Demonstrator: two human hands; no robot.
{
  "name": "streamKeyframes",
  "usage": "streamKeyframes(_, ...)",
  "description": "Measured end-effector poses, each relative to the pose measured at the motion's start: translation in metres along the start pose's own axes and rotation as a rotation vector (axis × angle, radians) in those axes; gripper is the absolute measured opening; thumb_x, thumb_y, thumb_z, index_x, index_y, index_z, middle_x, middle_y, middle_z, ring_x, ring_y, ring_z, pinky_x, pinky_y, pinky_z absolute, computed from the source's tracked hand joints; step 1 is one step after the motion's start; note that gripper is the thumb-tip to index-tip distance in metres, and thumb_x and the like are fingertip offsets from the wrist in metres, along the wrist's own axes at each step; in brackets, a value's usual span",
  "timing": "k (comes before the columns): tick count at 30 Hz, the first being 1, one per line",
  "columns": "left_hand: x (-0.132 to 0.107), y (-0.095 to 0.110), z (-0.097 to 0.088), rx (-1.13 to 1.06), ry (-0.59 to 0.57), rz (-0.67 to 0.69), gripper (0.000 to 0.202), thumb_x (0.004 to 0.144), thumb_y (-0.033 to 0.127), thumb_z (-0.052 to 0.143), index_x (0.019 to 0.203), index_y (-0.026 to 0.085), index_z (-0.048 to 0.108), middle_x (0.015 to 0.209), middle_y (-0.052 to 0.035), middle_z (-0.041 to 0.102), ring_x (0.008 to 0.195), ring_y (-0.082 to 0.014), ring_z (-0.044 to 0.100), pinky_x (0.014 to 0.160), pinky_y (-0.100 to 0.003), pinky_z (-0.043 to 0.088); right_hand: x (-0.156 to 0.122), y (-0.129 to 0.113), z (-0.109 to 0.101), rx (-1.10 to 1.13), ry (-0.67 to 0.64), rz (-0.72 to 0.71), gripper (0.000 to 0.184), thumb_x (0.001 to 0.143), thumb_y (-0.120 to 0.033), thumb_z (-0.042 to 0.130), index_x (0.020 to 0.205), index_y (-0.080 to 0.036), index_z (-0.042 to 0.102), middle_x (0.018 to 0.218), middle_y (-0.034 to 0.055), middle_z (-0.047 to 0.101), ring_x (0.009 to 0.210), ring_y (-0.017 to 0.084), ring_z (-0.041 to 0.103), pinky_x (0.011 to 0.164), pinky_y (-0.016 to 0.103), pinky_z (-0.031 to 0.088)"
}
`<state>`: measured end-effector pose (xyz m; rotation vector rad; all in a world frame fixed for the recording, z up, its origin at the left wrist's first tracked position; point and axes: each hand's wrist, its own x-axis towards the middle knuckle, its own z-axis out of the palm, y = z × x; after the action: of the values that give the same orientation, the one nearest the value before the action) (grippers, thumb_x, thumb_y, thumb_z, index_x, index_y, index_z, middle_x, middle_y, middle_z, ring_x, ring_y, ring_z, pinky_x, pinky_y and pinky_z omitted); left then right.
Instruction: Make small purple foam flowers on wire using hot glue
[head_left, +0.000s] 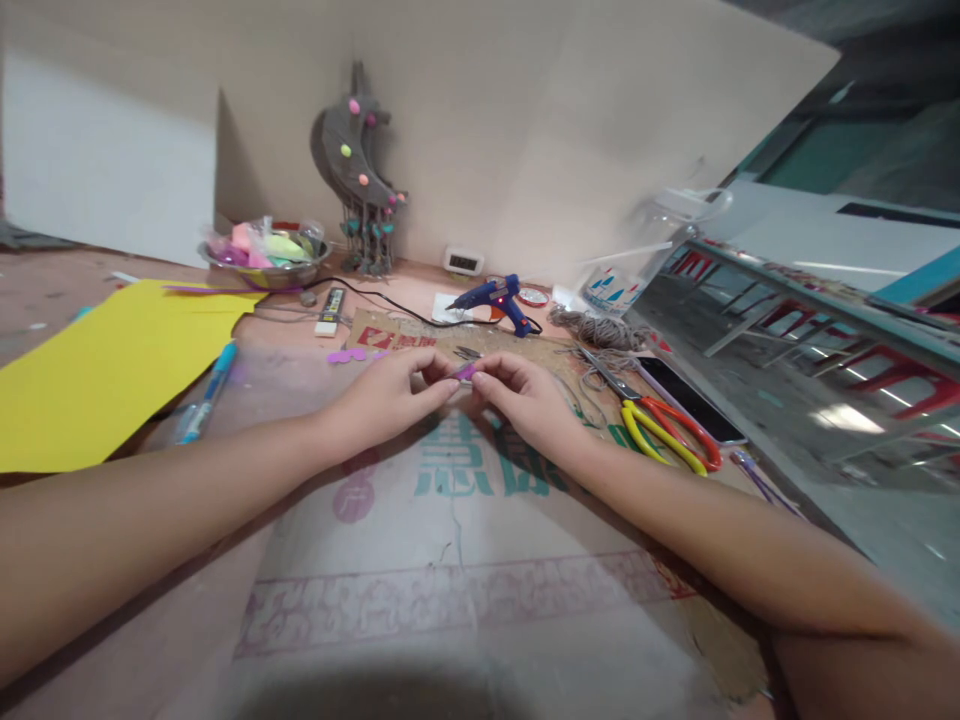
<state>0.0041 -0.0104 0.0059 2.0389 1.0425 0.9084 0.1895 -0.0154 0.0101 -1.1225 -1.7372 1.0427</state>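
Bare forearms [225, 490] are stretched inward from the near left and near right, over a printed sheet [360, 610] spread on the worktop [52, 275]. Between them, toward the far part of that sheet, a small purple piece [466, 372] is pinched in thumb and fingers by both the left hand [401, 395] and the right hand [525, 395]. Just left of the left hand, purple cut-outs [346, 355] are laid; farther left, a blue pen [210, 390] is placed beside a yellow sheet [127, 370]. On the right, scissors [660, 425] with orange-red and yellow handles are set next to a phone [690, 400], with grey yarn [600, 328] heaped farther off. Beyond the hands, a blue glue gun [491, 297] is rested; at the far left, a metal bowl [289, 275] is filled with colourful packets, and a grey crescent ornament [349, 160] is seen against a pale panel [480, 120].
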Motion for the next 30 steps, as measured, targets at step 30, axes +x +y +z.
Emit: streamKeyframes(30,0.003,-0.003,-0.004,-0.008,-0.03,0.051,0.024,0.082,0.036,0.052,0.076,0.019,0.068,0.076,-0.0007,0.066,0.073,-0.0142,0.059,0.066,-0.024,0.043,-0.006,-0.011,0.002,-0.291,-0.022,-0.075,0.018,0.086,-0.033,0.05,0.078,-0.018,0.053,0.071,0.0,0.062,0.063,0.011,0.056,0.06,0.023,0.043)
